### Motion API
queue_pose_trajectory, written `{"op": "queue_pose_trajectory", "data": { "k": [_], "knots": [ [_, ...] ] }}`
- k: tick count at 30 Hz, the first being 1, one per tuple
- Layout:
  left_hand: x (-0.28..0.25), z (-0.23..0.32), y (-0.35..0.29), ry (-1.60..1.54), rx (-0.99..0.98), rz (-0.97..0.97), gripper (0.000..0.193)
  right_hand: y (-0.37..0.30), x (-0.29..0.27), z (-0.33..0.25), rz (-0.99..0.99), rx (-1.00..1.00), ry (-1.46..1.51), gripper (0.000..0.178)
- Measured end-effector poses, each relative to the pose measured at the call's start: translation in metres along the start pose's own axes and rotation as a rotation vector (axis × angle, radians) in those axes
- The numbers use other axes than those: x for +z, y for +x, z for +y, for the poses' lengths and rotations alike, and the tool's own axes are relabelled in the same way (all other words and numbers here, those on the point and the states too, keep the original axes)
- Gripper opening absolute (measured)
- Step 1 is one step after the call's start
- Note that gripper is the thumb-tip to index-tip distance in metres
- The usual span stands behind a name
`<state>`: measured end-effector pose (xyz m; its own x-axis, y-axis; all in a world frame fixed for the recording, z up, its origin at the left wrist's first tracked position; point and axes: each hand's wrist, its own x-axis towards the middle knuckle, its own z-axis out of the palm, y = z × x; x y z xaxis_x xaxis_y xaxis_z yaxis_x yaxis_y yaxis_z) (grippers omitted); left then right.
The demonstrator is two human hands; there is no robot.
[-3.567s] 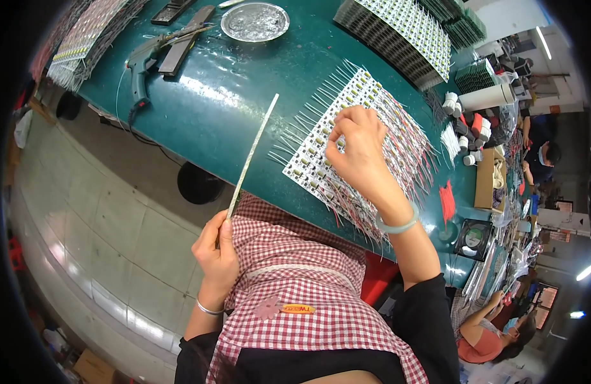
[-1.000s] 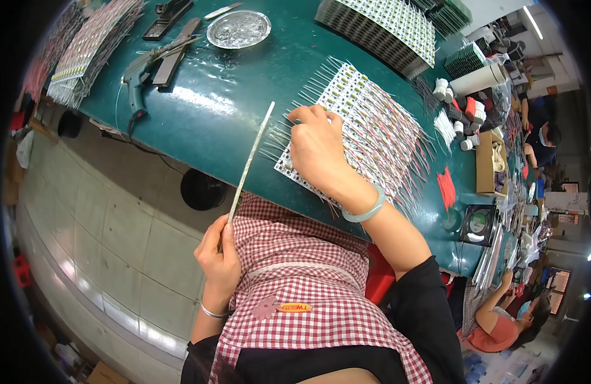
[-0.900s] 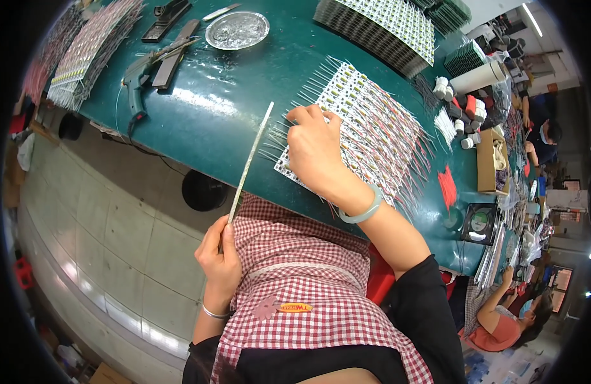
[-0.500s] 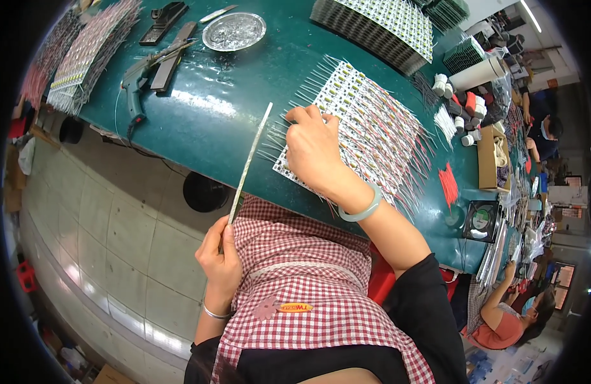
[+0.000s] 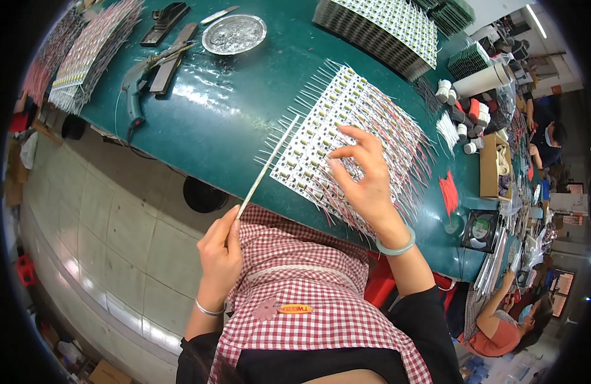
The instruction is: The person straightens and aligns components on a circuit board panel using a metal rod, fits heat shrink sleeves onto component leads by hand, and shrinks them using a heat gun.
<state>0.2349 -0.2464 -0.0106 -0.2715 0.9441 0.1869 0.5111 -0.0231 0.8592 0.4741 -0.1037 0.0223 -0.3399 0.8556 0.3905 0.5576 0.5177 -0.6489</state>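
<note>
My left hand (image 5: 220, 251) grips the lower end of a long, thin, pale strip (image 5: 268, 168) with a speckled surface. The strip slants up over the table edge, its tip beside the wire ends along the left side of a white circuit-board panel (image 5: 311, 145). Rows of small yellowish parts cover that panel, and red, white and dark wires fan out from it. Over the panel's middle hovers my right hand (image 5: 367, 176), open, its thumb and fingers apart and nothing visible between them. Part of the panel is hidden behind this hand.
On the green table (image 5: 199, 128) are a soldering gun (image 5: 134, 96), an oval metal dish (image 5: 234, 34) and a stack of panels (image 5: 379, 38). Red wires (image 5: 448, 195), a small fan (image 5: 480, 229) and a cardboard box (image 5: 495, 166) lie right. A co-worker (image 5: 503, 326) sits lower right.
My right hand has lifted off the panel's left edge, moved right and opened. The strip in my left hand has tilted rightward, its tip now nearer the panel.
</note>
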Motion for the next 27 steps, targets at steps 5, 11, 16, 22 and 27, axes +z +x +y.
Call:
{"op": "queue_pose_trajectory", "data": {
  "k": [5,11,16,22,27],
  "knots": [
    [0.008,0.010,0.015,0.046,0.013,-0.100,0.037,-0.012,-0.014,0.038,0.131,0.172,-0.043,0.016],
    [0.034,0.015,0.034,0.150,0.095,-0.073,0.041,-0.023,-0.007,0.048,0.053,0.152,-0.146,0.025],
    [0.039,0.015,0.039,0.243,0.097,-0.085,0.042,-0.024,-0.006,0.050,0.050,0.135,-0.150,0.030],
    [0.042,0.014,0.037,0.314,0.107,-0.073,0.044,-0.023,-0.010,0.046,0.037,0.139,-0.124,0.032],
    [0.047,0.020,0.046,0.321,0.132,-0.053,0.044,-0.024,-0.009,0.047,0.039,0.155,-0.101,0.033]
  ]
}}
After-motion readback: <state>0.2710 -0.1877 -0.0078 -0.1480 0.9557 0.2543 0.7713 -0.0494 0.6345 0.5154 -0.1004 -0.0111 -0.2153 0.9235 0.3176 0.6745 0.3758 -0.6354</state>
